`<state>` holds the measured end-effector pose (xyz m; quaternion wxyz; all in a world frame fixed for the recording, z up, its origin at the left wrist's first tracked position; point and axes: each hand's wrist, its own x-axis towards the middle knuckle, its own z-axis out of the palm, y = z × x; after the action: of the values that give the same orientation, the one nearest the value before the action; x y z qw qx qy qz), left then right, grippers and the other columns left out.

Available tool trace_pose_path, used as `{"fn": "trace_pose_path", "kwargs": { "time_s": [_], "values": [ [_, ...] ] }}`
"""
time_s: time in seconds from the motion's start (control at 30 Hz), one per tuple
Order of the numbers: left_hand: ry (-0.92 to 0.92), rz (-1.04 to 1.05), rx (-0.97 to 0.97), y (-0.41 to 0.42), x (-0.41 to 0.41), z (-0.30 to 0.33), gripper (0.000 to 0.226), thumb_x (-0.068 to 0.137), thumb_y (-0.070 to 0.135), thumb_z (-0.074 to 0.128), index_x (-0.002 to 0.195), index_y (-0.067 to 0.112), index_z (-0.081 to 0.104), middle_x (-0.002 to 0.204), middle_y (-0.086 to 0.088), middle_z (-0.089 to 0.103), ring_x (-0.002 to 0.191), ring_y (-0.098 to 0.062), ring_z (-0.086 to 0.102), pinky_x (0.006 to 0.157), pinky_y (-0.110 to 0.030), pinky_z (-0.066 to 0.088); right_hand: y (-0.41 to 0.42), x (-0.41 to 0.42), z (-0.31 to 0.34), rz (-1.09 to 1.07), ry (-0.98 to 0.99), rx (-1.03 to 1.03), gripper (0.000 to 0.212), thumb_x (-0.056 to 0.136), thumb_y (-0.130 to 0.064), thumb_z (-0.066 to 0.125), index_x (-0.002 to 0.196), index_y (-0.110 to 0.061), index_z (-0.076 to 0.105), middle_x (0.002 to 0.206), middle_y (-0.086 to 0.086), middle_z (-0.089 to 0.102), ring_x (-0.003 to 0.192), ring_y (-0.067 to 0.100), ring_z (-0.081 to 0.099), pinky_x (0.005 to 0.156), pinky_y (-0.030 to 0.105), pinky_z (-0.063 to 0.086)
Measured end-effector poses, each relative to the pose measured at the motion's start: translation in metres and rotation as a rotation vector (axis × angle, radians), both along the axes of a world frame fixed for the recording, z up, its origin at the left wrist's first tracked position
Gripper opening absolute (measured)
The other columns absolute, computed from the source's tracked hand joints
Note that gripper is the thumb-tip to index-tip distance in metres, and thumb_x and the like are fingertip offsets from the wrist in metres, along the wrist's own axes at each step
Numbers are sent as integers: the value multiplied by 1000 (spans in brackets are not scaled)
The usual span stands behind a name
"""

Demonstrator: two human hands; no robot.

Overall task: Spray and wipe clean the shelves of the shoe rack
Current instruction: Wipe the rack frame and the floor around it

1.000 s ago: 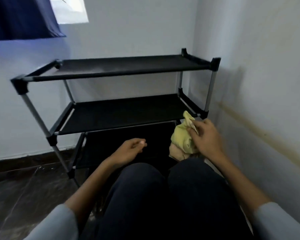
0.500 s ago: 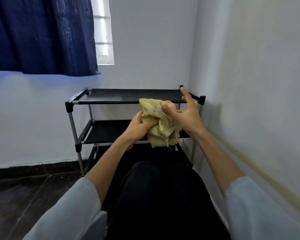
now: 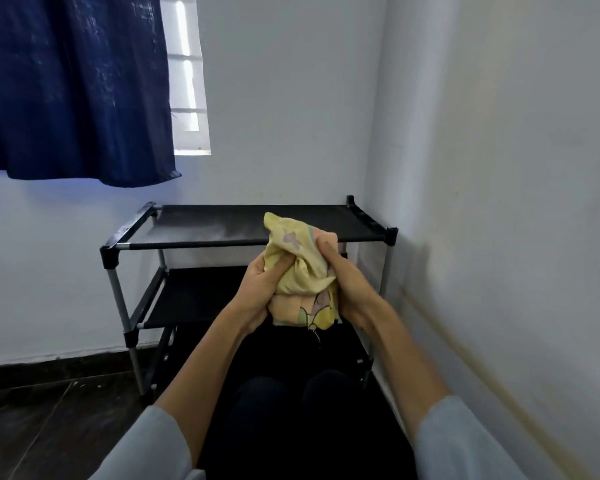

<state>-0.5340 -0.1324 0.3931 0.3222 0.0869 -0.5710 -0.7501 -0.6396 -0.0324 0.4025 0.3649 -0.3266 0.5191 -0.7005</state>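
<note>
Both my hands bunch yellow cloth [image 3: 300, 271] mid-air before shoe rack [image 3: 250, 233] in corner: left hand [image 3: 257, 289], right hand [image 3: 343, 278] gripping. Top shelf [image 3: 222, 223] shows pale streak, possibly spray. Wiping seemingly not yet begun; all shelves left.

The room is dim, and soft daylight comes in through the window [image 3: 187, 81] at the top, next to the dark curtain [image 3: 73, 88]. The picture looks a bit fuzzy, and straight lines bend near the edges. The legs at the bottom sit in deep shadow.
</note>
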Motion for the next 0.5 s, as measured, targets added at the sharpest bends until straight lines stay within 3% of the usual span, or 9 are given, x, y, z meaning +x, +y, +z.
{"fn": "trace_pose_path", "kwargs": {
  "time_s": [0.07, 0.23, 0.3, 0.43, 0.5],
  "values": [
    [0, 67, -19, -5, -10, -2, 41, 66, 38, 71, 100, 16, 66, 95, -4, 74, 88, -16, 70, 69, -25, 55, -12, -1, -2, -150, 42, -41, 67, 71, -59, 63, 116, -10, 65, 110, 12, 71, 101, 24, 69, 89, 39, 55],
    [-53, 253, -76, -14, -31, -6, 45, 61, 42, 74, 98, 18, 64, 86, 2, 74, 79, -11, 71, 61, -20, 54, -41, -1, -16, -455, 116, -177, 24, 87, -48, 60, 97, -28, 68, 92, -2, 74, 85, 11, 71, 70, 25, 57],
    [-66, 325, -99, -20, -36, -8, 38, 69, 37, 75, 100, 20, 62, 88, 1, 73, 79, -11, 71, 60, -20, 54, -49, -2, -19, -486, 96, -217, 32, 84, -54, 58, 100, -28, 68, 95, -3, 73, 88, 11, 70, 72, 25, 56],
    [-46, 476, -188, -29, -40, -17, 24, 82, 23, 70, 102, 24, 57, 87, -4, 70, 73, -11, 70, 58, -19, 53, -57, -2, -25, -351, 50, -188, 66, 66, -76, 63, 115, -31, 62, 105, -4, 71, 95, 12, 69, 79, 31, 58],
    [-35, 523, -220, -32, -39, -21, 19, 84, 18, 67, 100, 24, 58, 85, -6, 70, 71, -13, 69, 59, -22, 54, -63, 3, -31, -353, 112, -142, 69, 61, -72, 71, 117, -34, 58, 107, -9, 70, 96, 7, 68, 81, 31, 57]
  ]
}}
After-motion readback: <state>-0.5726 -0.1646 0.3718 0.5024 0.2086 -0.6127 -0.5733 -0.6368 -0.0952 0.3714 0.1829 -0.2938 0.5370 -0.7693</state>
